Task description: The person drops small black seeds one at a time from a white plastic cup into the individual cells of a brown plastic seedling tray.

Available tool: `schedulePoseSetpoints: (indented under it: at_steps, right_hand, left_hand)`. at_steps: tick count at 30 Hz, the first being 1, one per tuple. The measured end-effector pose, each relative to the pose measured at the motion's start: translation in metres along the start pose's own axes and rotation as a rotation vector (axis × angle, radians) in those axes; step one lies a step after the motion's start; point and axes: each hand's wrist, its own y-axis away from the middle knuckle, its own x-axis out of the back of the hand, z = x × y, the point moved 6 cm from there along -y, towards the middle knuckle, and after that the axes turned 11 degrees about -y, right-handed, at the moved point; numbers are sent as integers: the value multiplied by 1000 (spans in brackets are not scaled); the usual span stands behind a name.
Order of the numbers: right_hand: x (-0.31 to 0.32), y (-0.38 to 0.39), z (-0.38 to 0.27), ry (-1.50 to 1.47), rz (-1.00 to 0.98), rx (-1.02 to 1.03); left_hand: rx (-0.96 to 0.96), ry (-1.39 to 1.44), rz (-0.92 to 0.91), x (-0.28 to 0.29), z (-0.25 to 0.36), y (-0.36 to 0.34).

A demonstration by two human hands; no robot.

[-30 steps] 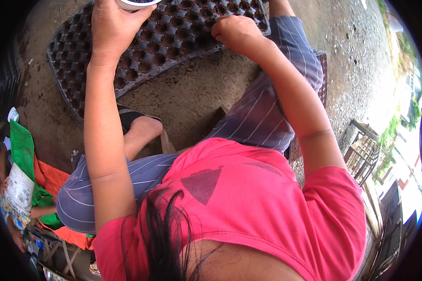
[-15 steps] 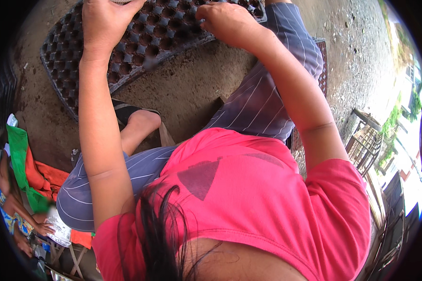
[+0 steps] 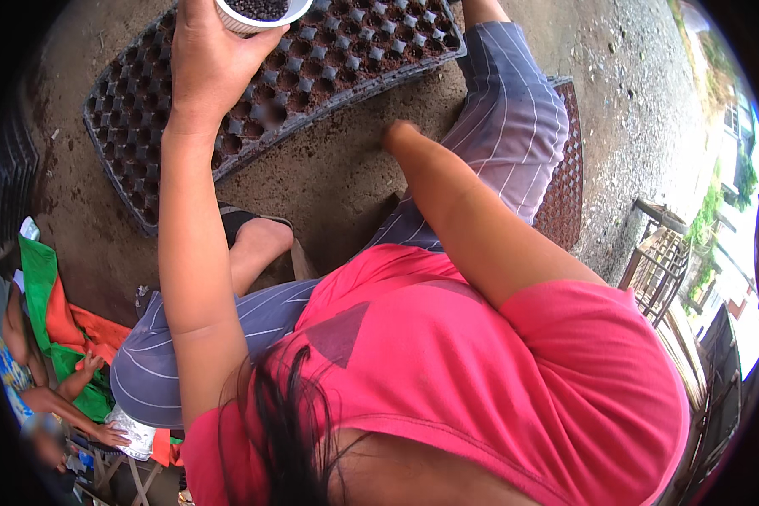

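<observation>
My left hand (image 3: 212,67) is wrapped round a white cup (image 3: 238,20) at the top edge of the view. Small dark round seeds (image 3: 260,7) fill the part of the cup that shows. Below the cup lies a black seedling tray (image 3: 333,66) with rows of round cells, many with brown soil in them. My right hand (image 3: 401,135) points down beside the tray's near edge, above the bare ground, just inside my right leg. Its fingers are hidden behind the wrist and back of the hand, so what they hold cannot be seen.
Another reddish-brown tray (image 3: 565,181) lies beyond my right knee. Dark stacked trays (image 3: 8,169) stand at the far left. Another person's hand (image 3: 110,433) rests by a white printed bag (image 3: 133,437), near green and orange cloth (image 3: 46,287). A wooden crate (image 3: 656,261) stands at right.
My right hand has left the tray, drawing back toward me and down past its near edge. My left hand and cup sit slightly lower and further right in view, showing the seeds.
</observation>
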Motion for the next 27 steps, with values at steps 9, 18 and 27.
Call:
schedulePoseSetpoints:
  at_steps: [9, 18, 27]
  right_hand:
    - [2, 2, -26, -134, 203, 50]
    - [24, 21, -19, 270, 194, 316]
    - [159, 273, -68, -77, 705, 523]
  left_hand:
    - [51, -4, -1, 15, -26, 1]
    - [59, -2, -22, -1, -29, 5]
    - [80, -89, -72, 23, -33, 8]
